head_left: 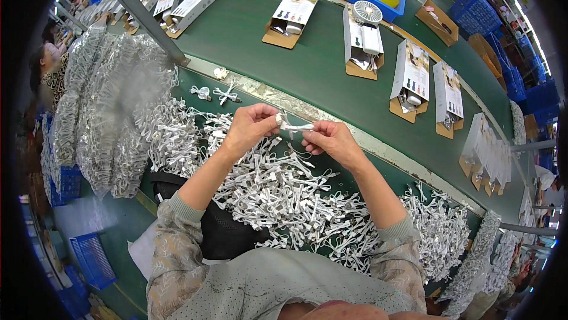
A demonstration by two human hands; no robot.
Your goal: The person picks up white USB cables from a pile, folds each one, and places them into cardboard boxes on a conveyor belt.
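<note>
In the head view, our left hand (251, 127) pinched one end of a white cable (297, 128) between thumb and fingertips, while our right hand (337, 141) pinched the other side in the same way. The white cable spanned the gap between them, above the far side of a heap of cables (284, 201).

We judged that this grip called for a light touch: pressing on the firm ends rather than the soft cord, leaving the middle slack enough not to strain it, and holding it above the heap so no loose loop could snag.

The cord looked smooth, rubbery and bendy, its ends blockier and stiffer. Below, the heap was a tangle of glossy white loops and pale plugs with glints of metal. To our left bulged crinkled clear plastic bags (118, 124) packed with more cables. Beyond a scuffed, pale ledge (296, 105), flat printed cardboard boxes (410, 71) with brown flaps lay on a matte green belt (236, 24), one beneath a round white fan (368, 12).
</note>
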